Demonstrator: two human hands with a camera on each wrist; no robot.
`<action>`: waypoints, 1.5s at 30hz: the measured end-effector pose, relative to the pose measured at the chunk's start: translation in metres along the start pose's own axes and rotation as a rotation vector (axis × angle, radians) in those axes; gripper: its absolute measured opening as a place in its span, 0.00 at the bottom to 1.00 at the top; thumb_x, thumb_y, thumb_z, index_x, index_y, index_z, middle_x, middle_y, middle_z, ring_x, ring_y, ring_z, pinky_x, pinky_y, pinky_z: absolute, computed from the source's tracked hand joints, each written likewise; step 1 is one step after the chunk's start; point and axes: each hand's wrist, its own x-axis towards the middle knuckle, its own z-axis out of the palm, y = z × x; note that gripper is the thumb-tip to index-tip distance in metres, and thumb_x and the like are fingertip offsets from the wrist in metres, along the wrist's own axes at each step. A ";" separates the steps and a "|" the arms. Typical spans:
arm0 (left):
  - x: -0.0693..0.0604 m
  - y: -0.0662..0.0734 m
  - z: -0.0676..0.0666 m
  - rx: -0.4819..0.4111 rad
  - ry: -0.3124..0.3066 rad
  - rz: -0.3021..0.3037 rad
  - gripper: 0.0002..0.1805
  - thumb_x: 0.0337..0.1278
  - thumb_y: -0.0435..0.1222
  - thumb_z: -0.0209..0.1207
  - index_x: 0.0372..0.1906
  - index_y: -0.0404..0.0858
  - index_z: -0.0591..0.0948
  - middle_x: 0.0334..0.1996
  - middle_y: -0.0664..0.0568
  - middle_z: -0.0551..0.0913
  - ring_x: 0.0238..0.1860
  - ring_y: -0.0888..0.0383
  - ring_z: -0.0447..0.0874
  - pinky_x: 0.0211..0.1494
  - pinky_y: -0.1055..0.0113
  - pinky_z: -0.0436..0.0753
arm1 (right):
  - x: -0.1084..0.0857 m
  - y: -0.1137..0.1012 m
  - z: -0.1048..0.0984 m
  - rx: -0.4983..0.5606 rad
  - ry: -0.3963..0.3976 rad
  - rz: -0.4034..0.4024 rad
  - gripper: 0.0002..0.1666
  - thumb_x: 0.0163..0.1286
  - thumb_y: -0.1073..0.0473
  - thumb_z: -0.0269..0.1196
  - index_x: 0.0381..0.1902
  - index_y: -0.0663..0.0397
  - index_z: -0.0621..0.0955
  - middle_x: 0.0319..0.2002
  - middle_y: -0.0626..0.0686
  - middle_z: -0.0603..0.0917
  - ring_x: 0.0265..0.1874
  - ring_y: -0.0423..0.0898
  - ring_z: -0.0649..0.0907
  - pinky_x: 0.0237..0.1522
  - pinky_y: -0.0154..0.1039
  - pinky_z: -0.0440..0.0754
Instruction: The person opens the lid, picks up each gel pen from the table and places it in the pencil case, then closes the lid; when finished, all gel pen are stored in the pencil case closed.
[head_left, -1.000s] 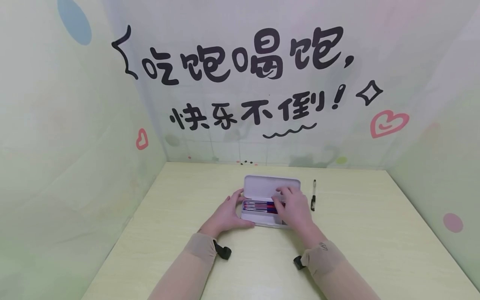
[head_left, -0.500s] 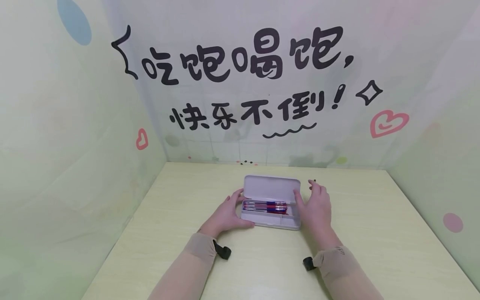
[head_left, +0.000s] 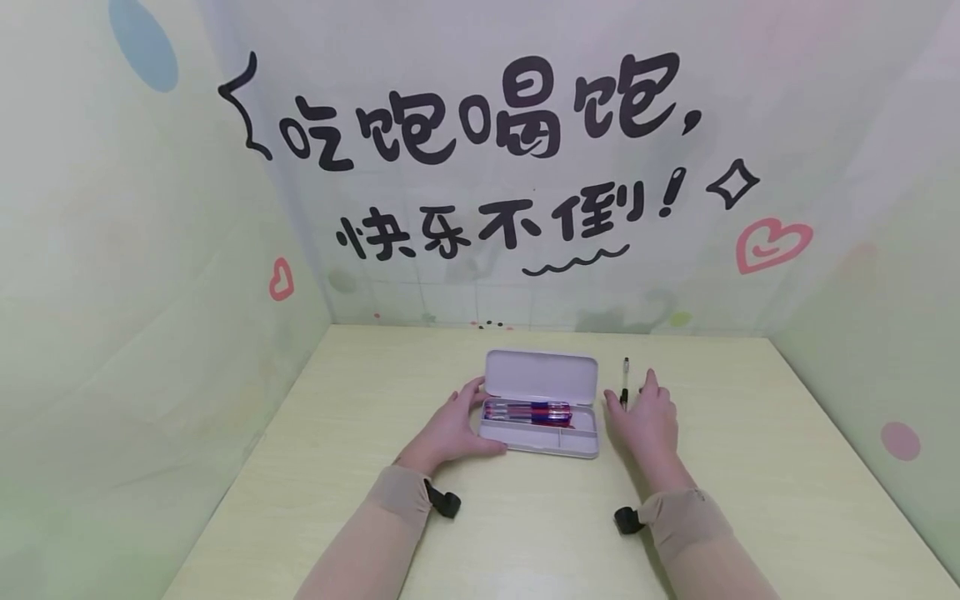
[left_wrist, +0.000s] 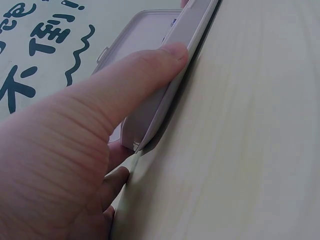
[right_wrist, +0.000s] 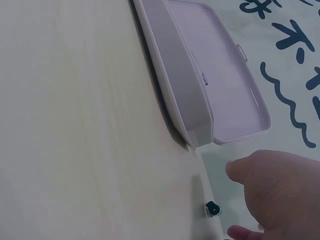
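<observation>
A pale lilac pencil case [head_left: 542, 377] lies on the table with its lid raised at the back. Several red and blue pens [head_left: 528, 413] fill its rear compartment. My left hand [head_left: 447, 429] grips the case's left end; in the left wrist view its thumb lies over the front wall. To the right of the case, my right hand [head_left: 651, 423] reaches with spread fingers around a clear pen with black parts [head_left: 626, 377]. The pen's end [right_wrist: 213, 209] shows between thumb and fingers in the right wrist view, apart from both. Nothing is held by the right hand.
The light wooden table [head_left: 525, 525] meets a printed backdrop [head_left: 480, 292] behind and on both sides. The case's front tray has a small divider [head_left: 560, 439]. Black wrist mounts [head_left: 447, 504] sit on both sleeves.
My right hand has left the inside of the pencil case and moved right, coming down by the clear pen. The left hand has kept its hold on the case. The view shifted slightly.
</observation>
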 end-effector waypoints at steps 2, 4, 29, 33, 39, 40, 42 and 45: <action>0.000 0.000 0.000 -0.002 0.001 0.001 0.78 0.34 0.59 0.88 0.90 0.46 0.53 0.77 0.55 0.81 0.85 0.49 0.70 0.97 0.50 0.45 | 0.003 0.002 0.000 -0.025 -0.016 -0.003 0.63 0.80 0.33 0.60 0.89 0.69 0.44 0.78 0.83 0.62 0.74 0.83 0.67 0.76 0.79 0.72; 0.000 -0.001 0.000 -0.002 0.001 0.001 0.78 0.34 0.59 0.88 0.90 0.47 0.53 0.77 0.55 0.81 0.85 0.50 0.70 0.97 0.51 0.44 | 0.005 0.003 0.000 -0.048 -0.031 -0.007 0.62 0.80 0.34 0.60 0.87 0.72 0.49 0.77 0.83 0.63 0.74 0.83 0.67 0.76 0.79 0.73; -0.002 0.002 -0.002 0.000 -0.006 -0.022 0.78 0.34 0.58 0.88 0.90 0.47 0.53 0.77 0.56 0.81 0.86 0.49 0.68 0.97 0.51 0.44 | 0.013 0.006 0.002 -0.109 -0.024 -0.026 0.26 0.78 0.53 0.55 0.56 0.72 0.83 0.47 0.72 0.86 0.44 0.68 0.86 0.40 0.59 0.88; -0.002 0.002 -0.002 -0.001 -0.006 -0.023 0.78 0.34 0.58 0.88 0.90 0.47 0.53 0.77 0.56 0.81 0.86 0.48 0.67 0.97 0.50 0.44 | 0.013 0.007 0.002 -0.096 -0.013 -0.023 0.25 0.78 0.53 0.55 0.57 0.71 0.83 0.49 0.73 0.86 0.46 0.69 0.86 0.42 0.60 0.88; -0.002 0.001 -0.001 -0.002 -0.015 -0.021 0.77 0.36 0.59 0.88 0.90 0.47 0.53 0.78 0.55 0.80 0.86 0.49 0.67 0.97 0.51 0.44 | 0.010 0.004 0.000 -0.010 0.050 -0.014 0.24 0.81 0.53 0.54 0.58 0.68 0.82 0.51 0.70 0.84 0.48 0.67 0.85 0.42 0.58 0.86; -0.002 0.001 -0.001 0.000 -0.016 -0.020 0.77 0.36 0.59 0.88 0.90 0.48 0.53 0.78 0.55 0.80 0.86 0.49 0.67 0.97 0.51 0.44 | 0.010 0.002 0.000 0.007 0.073 -0.021 0.23 0.81 0.53 0.55 0.58 0.67 0.82 0.51 0.69 0.83 0.48 0.66 0.85 0.42 0.58 0.86; -0.001 0.001 -0.001 0.001 -0.015 -0.014 0.77 0.36 0.60 0.87 0.90 0.47 0.53 0.78 0.55 0.80 0.86 0.49 0.68 0.97 0.51 0.44 | 0.010 -0.002 -0.001 0.033 0.120 -0.051 0.23 0.81 0.53 0.56 0.60 0.66 0.82 0.50 0.67 0.83 0.48 0.64 0.83 0.42 0.56 0.83; 0.000 0.001 -0.001 0.004 -0.013 -0.011 0.77 0.36 0.60 0.87 0.90 0.47 0.53 0.78 0.55 0.80 0.85 0.49 0.69 0.97 0.51 0.44 | 0.007 -0.012 -0.001 0.083 0.196 -0.125 0.22 0.80 0.55 0.58 0.60 0.67 0.82 0.49 0.65 0.83 0.48 0.63 0.82 0.44 0.55 0.82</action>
